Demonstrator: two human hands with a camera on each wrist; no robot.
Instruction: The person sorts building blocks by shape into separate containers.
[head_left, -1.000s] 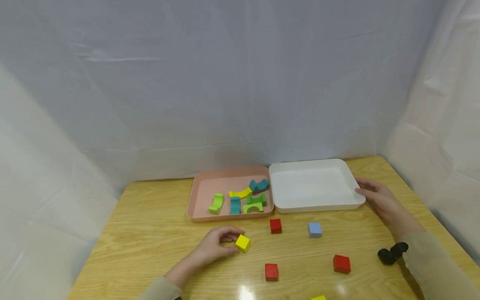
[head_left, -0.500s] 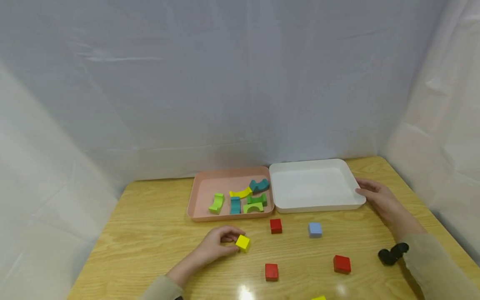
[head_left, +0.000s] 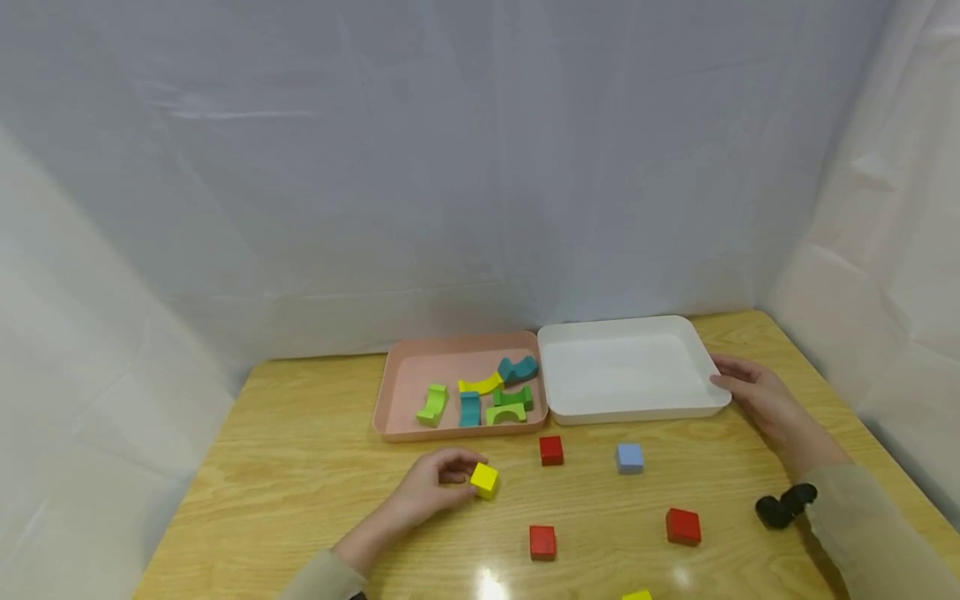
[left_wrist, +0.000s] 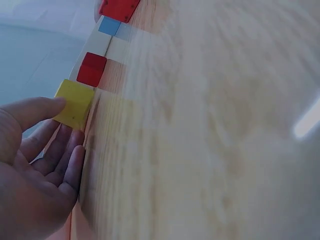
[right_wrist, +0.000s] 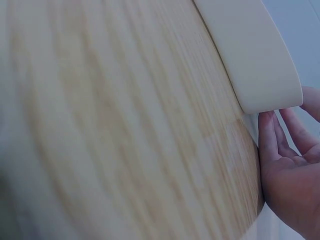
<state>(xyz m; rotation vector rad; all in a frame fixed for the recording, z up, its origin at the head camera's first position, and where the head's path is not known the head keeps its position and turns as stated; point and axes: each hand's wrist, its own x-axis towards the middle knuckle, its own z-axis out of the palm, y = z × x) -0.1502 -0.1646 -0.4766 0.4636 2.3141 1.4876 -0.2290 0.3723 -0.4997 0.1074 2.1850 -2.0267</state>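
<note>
My left hand [head_left: 429,492] pinches a yellow cube [head_left: 484,481] at the table's left-centre. In the left wrist view, the thumb lies on one face of the yellow cube [left_wrist: 75,104] and the fingers are partly hidden beyond it. On the right, my right hand [head_left: 765,407] holds the right end of a white tray [head_left: 626,371], thumb at the rim and fingers against the outer wall. The right wrist view shows those fingers below the end of the white tray [right_wrist: 255,60].
Against the white tray stands a pink tray [head_left: 420,367] with several curved blocks. In front are red cubes [head_left: 551,451], [head_left: 542,542], [head_left: 683,527] and a light blue cube [head_left: 629,459]. Another yellow block [head_left: 637,595] shows at the bottom edge. Cloth [head_left: 480,167] hangs behind the table.
</note>
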